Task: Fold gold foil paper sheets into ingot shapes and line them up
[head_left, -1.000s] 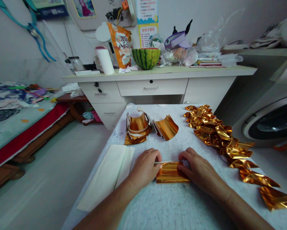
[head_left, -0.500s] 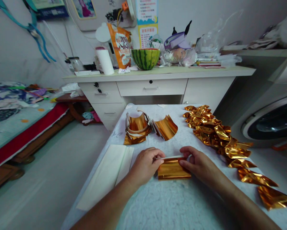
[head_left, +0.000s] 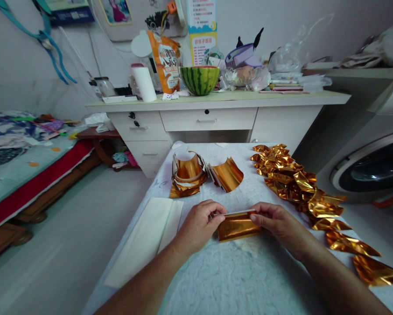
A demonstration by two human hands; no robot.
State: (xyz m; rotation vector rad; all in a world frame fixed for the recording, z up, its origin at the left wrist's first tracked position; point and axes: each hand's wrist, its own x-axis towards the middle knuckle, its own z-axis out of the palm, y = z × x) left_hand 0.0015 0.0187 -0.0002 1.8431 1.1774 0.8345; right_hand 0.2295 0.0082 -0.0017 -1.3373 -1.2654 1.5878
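A sheet of gold foil paper with a pale rolled or folded upper edge is stretched between my two hands above the cloth-covered table. My left hand pinches its left end between thumb and fingers. At the right end, my right hand has thumb and fingers closed on the same upper edge. Beyond them lie a curled stack of gold foil sheets and a smaller curved stack of foil. Folded gold foil pieces form a long pile along the table's right side.
White paper sheets lie on the table by my left forearm. Behind stands a white desk bearing a cut watermelon, an orange pouch and bags. A washing machine is at right, a bed at left.
My right hand has shifted slightly right and its fingers have closed down on the foil's upper edge. The foil's lower edge has risen and tilts a little; the left hand stays nearly in place.
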